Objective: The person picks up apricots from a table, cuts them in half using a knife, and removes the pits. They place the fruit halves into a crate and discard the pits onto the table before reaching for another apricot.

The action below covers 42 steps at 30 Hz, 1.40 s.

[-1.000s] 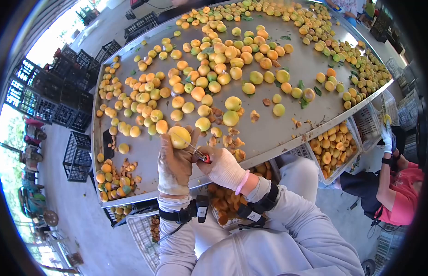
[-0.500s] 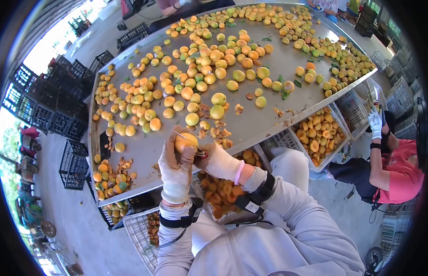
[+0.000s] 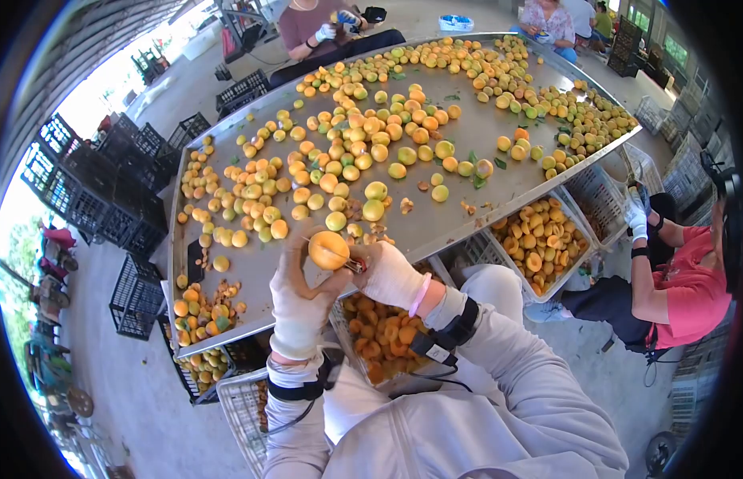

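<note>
Gloved, my left hand (image 3: 298, 294) holds an orange apricot (image 3: 329, 250) between thumb and fingers. Beside it my right hand (image 3: 381, 275), also gloved, is closed on a small tool with a red part (image 3: 356, 265), its metal end against the fruit. Most of the tool is hidden in the fingers. Both hands are above the near edge of a metal table (image 3: 435, 227) strewn with whole apricots (image 3: 363, 132). Scraps (image 3: 379, 236) lie just beyond the hands. Below my right wrist is a crate of apricot halves (image 3: 383, 335).
Another crate of halves (image 3: 539, 243) stands under the table edge. A co-worker in a red shirt (image 3: 687, 279) sits at the right; other people sit beyond the table. Black crates (image 3: 108, 191) are stacked at the left. A white crate (image 3: 243, 411) stands near my left forearm.
The view has tilted up, showing more of the people across the table. My left hand has turned and its fingers have spread around the apricot, which shows more fully.
</note>
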Available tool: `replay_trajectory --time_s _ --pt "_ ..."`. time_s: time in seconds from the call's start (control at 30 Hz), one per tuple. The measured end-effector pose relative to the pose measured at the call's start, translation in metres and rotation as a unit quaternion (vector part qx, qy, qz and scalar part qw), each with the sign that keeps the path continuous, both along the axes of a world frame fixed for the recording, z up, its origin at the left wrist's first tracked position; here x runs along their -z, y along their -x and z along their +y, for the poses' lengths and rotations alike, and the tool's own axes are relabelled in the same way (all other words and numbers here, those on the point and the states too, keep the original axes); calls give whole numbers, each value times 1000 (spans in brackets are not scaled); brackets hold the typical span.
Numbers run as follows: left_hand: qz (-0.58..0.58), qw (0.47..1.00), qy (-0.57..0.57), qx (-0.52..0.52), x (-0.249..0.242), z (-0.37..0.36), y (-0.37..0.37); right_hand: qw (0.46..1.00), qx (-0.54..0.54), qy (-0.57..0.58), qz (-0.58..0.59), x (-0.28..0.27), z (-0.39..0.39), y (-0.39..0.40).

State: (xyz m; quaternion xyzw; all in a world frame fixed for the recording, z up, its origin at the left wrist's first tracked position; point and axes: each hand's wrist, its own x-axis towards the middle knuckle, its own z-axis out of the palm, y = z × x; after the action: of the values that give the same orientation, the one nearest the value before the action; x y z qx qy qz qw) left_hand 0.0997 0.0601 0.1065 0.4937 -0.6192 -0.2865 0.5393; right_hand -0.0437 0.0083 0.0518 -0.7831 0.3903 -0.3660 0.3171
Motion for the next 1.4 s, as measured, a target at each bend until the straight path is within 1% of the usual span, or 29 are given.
replay_trajectory --time_s 0.03,0.07,0.1,0.17,0.2,0.23,0.27,0.37,0.4,0.43,0.47,0.53,0.57,0.6,0.63,0.7,0.73,0.83,0.87,0.93,0.97,1.0,1.07,1.13,1.17,1.23,1.27,1.37,1.4 --pt "168 984 -33 37 8 1 1 1000 6 14 26 1 0 -1" --pt "249 962 -89 71 13 -1 -5 998 12 26 53 5 0 -3" --pt "256 959 -105 61 10 1 -2 996 16 36 81 6 2 -5" --pt "269 953 -134 40 1 4 7 996 38 18 75 1 8 -6" --pt "136 988 -72 1 0 4 9 997 45 8 70 -4 10 -6" --pt "-2 999 -10 -36 -1 4 12 997 52 -4 65 -6 12 -5" --pt "-141 986 52 -72 -2 6 14 997 51 -3 61 -5 14 -6" --pt "75 996 46 -22 -6 8 24 997 55 15 60 -6 6 -6" --pt "169 985 -6 19 -5 5 20 996 60 20 70 -3 5 -5" --pt "262 962 -59 57 -2 1 11 994 65 23 80 -1 5 -5" --pt "352 925 -112 94 1 -2 7 995 74 22 65 -3 8 -4" --pt "243 967 -68 42 -1 -1 17 995 90 25 34 -8 12 -4" --pt "186 981 -49 15 0 0 20 995 82 12 54 -6 10 -6" --pt "-1 998 10 -56 1 -1 20 994 74 -1 75 -4 8 -8" --pt "-16 998 26 -63 3 -3 19 993 67 -13 95 -2 6 -9" --pt "-45 994 64 -75 4 -8 17 997 -68 36 -14 21 -7 -14" --pt "-34 998 19 -39 3 -10 12 987 -134 60 -69 29 -12 -15" --pt "3 991 -119 65 -5 -16 -12 982 -177 47 -44 42 -16 -12" --pt "3 990 -120 75 -2 -19 -15 980 -192 44 -36 45 -17 -11" --pt "162 973 -132 95 19 -25 -21 974 -222 41 -22 46 -20 -11" --pt "240 956 -133 106 30 -31 -24 981 -194 24 9 43 -22 -12" --pt "276 950 -121 81 41 -33 -23 985 -167 6 42 39 -24 -13" --pt "284 953 -96 30 44 -31 -13 986 -19 -75 148 22 -15 -20" --pt "309 948 -80 -17 43 -27 -7 987 38 -78 133 14 -6 -24" --pt "286 955 -75 -37 49 -28 -10 987 64 -77 125 14 -4 -27" --pt "237 967 -63 -73 70 -36 -21 990 63 -85 89 18 1 -29" --pt "86 992 -15 -91 78 -32 -26 991 64 -89 70 20 1 -28" --pt "8 1000 -19 9 46 -22 -12 991 34 -66 111 34 -5 -24" --pt "4 999 -44 0 45 -23 -15 993 38 -57 98 31 -3 -20"
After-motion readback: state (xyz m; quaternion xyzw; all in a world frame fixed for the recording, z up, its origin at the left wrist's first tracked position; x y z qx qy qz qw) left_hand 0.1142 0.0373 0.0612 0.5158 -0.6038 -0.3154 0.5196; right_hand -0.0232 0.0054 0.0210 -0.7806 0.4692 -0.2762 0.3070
